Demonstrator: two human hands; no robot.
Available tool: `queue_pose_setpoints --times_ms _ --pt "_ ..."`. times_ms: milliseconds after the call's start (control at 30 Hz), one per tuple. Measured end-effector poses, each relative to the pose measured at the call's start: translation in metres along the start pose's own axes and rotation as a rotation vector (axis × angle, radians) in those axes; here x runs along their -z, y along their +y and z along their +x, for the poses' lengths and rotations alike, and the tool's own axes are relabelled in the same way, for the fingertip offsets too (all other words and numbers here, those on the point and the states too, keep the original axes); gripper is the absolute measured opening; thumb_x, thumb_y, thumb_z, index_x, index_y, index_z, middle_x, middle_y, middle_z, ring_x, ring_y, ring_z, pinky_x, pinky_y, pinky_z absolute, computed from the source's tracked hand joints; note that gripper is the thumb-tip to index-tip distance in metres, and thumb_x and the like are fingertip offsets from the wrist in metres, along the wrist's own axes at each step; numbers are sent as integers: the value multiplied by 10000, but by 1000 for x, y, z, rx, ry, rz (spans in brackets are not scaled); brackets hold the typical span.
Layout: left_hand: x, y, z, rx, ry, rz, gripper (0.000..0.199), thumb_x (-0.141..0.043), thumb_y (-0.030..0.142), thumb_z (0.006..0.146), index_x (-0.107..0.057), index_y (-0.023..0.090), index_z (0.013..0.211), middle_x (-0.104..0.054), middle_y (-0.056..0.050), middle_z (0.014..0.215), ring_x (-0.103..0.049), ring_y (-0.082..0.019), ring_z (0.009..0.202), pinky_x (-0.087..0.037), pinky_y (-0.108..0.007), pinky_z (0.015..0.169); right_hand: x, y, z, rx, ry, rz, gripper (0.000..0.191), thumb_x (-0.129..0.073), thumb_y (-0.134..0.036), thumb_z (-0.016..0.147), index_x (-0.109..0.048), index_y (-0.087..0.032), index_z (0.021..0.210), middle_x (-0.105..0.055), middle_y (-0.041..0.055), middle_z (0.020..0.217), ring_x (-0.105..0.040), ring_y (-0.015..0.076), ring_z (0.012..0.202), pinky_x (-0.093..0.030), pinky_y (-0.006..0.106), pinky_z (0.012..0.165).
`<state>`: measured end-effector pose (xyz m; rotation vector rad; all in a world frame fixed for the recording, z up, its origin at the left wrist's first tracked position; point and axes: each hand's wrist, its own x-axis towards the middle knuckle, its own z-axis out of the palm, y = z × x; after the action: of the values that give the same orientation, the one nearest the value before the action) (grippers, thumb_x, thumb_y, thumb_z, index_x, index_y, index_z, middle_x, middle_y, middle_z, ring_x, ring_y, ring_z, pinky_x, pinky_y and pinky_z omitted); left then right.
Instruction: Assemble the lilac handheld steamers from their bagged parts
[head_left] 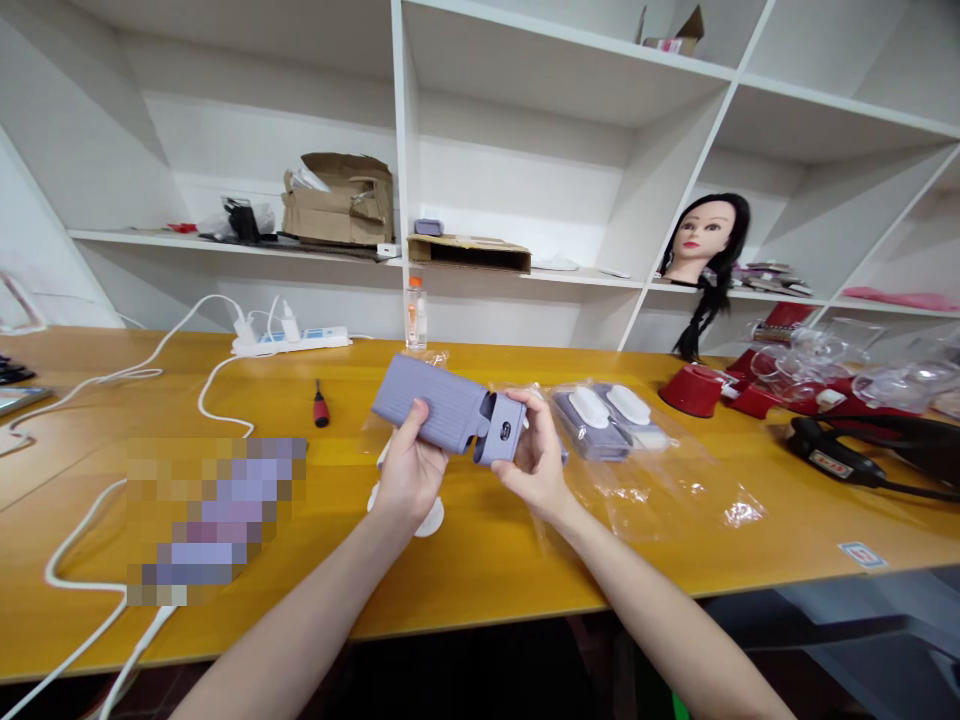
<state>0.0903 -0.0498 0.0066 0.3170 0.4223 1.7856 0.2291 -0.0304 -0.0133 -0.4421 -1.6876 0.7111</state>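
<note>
My left hand is closed around a ribbed purple-grey plastic housing, which is tilted above the table. In my right hand is a matching end piece with a small dark oval opening, pinched between thumb and fingers. A gap shows between the two parts, and they look joined or nearly touching at one spot; I cannot tell which. Beneath my left hand lies a white round piece, partly hidden. Right of my hands, similar purple-grey devices with white oval pieces lie in clear plastic bags.
A red-and-black screwdriver, a white power strip and cables lie on the left of the table, near a pixelated object. A clear bottle stands behind. Red-based items and a black strapped item are at right.
</note>
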Motion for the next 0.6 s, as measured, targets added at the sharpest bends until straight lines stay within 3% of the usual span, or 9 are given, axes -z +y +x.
queue_pose_setpoints --times_ms 300,600 --pt "-3 0 -2 56 24 -8 254 -498 152 857 -598 169 1089 -673 -61 1066 -637 -129 868 -536 -229 733 -3 -3 -4 87 56 -149 677 -592 -188 564 -352 -284 1191 -382 97 1242 -425 269 1172 -501 394 824" --pt "2 -1 0 24 -17 15 258 -537 133 826 -599 181 1072 -656 -57 1103 -633 -137 896 -536 -228 724 1 -2 -1 27 10 -79 683 -546 -138 551 -375 -280 1196 -429 76 1191 -468 249 1106 -501 362 789"
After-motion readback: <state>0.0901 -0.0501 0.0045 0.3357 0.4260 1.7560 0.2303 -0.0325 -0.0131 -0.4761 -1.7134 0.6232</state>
